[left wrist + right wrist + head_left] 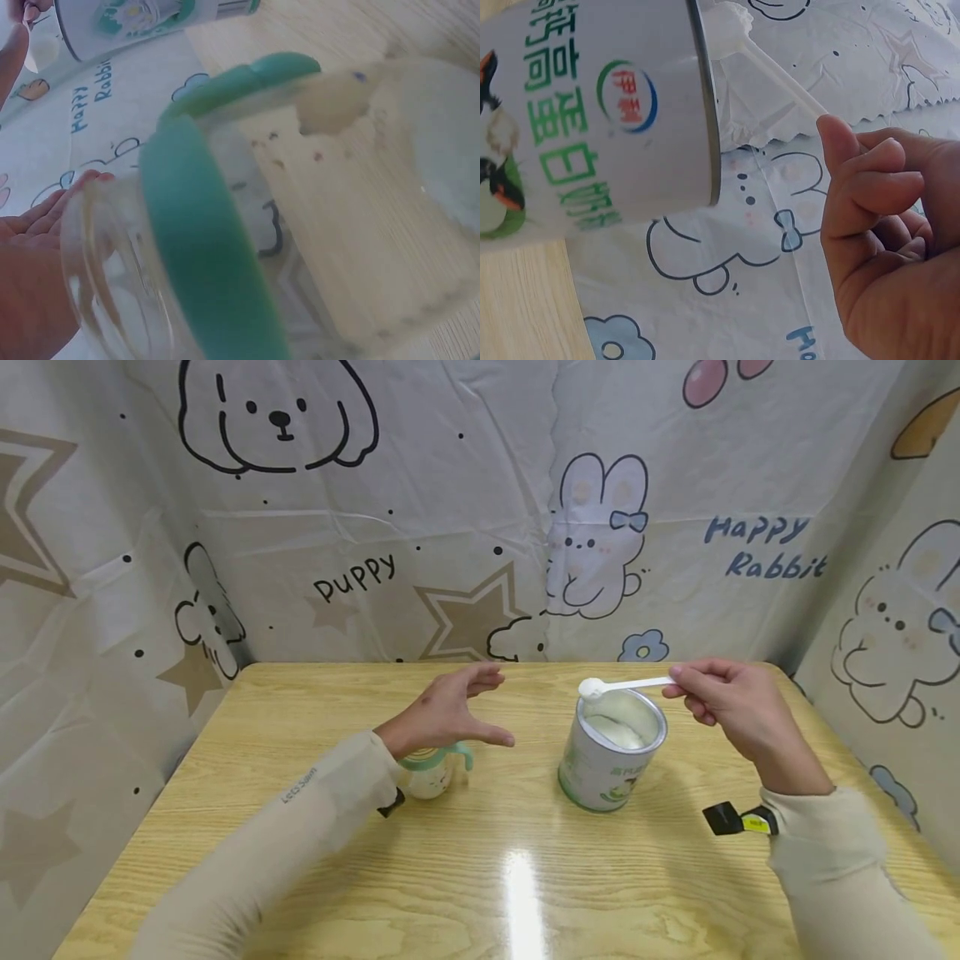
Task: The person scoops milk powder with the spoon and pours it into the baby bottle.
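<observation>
An open milk-powder can (611,752) stands right of centre on the wooden table (337,877); white powder shows inside. My right hand (731,706) pinches the handle of a white scoop (622,686), whose heaped bowl hovers over the can's far-left rim. The wrist view shows the can (600,112), the scoop (769,67) and the curled fingers (870,184). My left hand (450,710) hovers open, fingers spread, just above a small clear baby bottle (429,770) with green handles. The bottle (225,225) fills the left wrist view, with my fingers (45,221) at its left.
Cartoon puppy-and-rabbit sheets (465,510) wall in the table at the back and both sides. A black and yellow strap device (738,819) sits at my right wrist. Bare wood with a light glare lies in front of the can.
</observation>
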Available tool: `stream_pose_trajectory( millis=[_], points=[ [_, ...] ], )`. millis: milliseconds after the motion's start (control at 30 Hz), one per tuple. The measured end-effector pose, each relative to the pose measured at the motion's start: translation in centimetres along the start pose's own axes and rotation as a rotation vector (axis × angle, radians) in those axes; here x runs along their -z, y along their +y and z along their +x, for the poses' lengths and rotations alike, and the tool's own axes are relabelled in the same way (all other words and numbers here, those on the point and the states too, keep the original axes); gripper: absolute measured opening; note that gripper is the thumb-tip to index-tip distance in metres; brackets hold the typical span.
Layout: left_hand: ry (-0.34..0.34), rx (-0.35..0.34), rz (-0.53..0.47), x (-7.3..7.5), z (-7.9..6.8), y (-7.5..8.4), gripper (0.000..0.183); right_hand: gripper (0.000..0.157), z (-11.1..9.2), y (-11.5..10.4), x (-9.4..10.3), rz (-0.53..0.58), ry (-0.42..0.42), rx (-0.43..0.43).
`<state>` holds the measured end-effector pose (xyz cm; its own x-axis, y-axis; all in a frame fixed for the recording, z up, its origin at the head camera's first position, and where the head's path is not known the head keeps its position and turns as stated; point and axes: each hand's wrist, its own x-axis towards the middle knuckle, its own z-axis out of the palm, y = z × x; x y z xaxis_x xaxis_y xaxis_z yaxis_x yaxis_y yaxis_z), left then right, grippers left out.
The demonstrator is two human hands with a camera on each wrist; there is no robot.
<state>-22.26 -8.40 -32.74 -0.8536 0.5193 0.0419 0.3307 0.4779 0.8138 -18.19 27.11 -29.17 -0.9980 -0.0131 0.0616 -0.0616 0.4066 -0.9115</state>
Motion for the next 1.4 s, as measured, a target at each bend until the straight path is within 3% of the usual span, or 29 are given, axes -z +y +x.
stream_pose_trajectory(
  millis=[600,867,1400],
  points=[
    [-0.001,0.023,0.015,2.0,-2.0,-1.9,0.094,0.022,0.9,-1.5,-2.7,0.108,-0.049,0.026],
    [-0.017,0.022,0.017,2.7,-2.9,-2.6,0.087,0.034,1.1,-2.2,-4.1,0.109,-0.069,0.034],
    [-0.037,-0.004,0.012,3.6,-4.7,-4.3,0.085,0.034,1.6,-3.0,-6.1,0.128,-0.097,0.014]
  ],
)
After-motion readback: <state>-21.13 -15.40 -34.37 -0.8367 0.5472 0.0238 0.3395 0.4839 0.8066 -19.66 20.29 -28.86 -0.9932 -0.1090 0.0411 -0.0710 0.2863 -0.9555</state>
